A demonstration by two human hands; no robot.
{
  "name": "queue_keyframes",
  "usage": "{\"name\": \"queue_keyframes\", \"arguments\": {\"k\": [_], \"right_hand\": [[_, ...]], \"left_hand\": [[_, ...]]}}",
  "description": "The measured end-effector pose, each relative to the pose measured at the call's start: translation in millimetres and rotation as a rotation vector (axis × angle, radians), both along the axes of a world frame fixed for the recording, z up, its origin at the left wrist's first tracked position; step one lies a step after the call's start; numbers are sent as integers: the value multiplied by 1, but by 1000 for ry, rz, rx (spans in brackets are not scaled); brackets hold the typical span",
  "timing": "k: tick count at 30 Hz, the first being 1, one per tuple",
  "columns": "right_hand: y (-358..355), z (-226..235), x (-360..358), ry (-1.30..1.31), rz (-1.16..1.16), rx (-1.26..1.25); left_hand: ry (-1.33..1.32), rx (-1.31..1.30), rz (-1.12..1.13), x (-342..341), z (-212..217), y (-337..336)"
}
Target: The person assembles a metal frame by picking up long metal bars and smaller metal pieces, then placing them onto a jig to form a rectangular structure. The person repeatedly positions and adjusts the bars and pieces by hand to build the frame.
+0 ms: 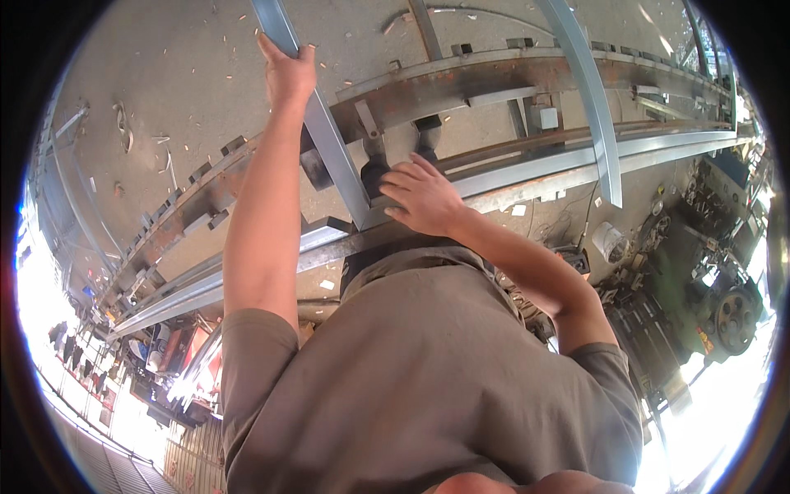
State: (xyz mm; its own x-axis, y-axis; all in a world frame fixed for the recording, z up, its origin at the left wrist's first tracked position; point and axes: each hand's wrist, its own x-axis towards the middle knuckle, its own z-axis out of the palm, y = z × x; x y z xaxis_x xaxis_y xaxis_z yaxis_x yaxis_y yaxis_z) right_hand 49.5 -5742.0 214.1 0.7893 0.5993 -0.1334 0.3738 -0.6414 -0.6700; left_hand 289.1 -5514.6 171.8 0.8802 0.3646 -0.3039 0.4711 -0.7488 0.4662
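Note:
My left hand (288,78) grips a grey square steel tube (336,156) far out along its length, with thumb and fingers on its two sides. That tube runs toward my body, and its near end meets a long grey steel rail (527,177) lying crosswise in front of me. Beside this joint, my right hand (424,199) lies over the rail with its fingers stretched and slightly apart. What its palm touches is hidden. A second grey crosspiece (588,99) reaches over the rail on the right, its near end sticking out past it.
A rusty beam (539,76) with small metal blocks along it curves across beyond the rail. Scraps lie on the concrete floor (189,74). At the right stand a green machine with a wheel (732,319) and a white bucket (610,241). Thin metal frames (76,185) stand at the left.

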Motion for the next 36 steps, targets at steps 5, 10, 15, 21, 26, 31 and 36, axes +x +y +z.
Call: {"name": "queue_keyframes", "arguments": {"k": [5, 10, 15, 21, 26, 31, 36], "right_hand": [[-65, 20, -13, -118, -268, -53], [-78, 23, -43, -80, -408, -73], [-67, 8, -53, -118, -450, -28], [-80, 24, -39, 80, -409, 25], [-212, 20, 14, -359, -855, -263], [-323, 15, 29, -137, -1049, -585], [-341, 35, 37, 64, -882, -597]], "left_hand": [[28, 26, 1, -7, 9, -5], [17, -11, 35, 1, -7, -1], [-9, 77, 17, 10, -35, 10], [-167, -9, -44, -27, -33, 9], [30, 193, -137, -85, -18, 9], [25, 201, -140, -116, -4, -7], [81, 176, -79, -114, 1, -18]]}}
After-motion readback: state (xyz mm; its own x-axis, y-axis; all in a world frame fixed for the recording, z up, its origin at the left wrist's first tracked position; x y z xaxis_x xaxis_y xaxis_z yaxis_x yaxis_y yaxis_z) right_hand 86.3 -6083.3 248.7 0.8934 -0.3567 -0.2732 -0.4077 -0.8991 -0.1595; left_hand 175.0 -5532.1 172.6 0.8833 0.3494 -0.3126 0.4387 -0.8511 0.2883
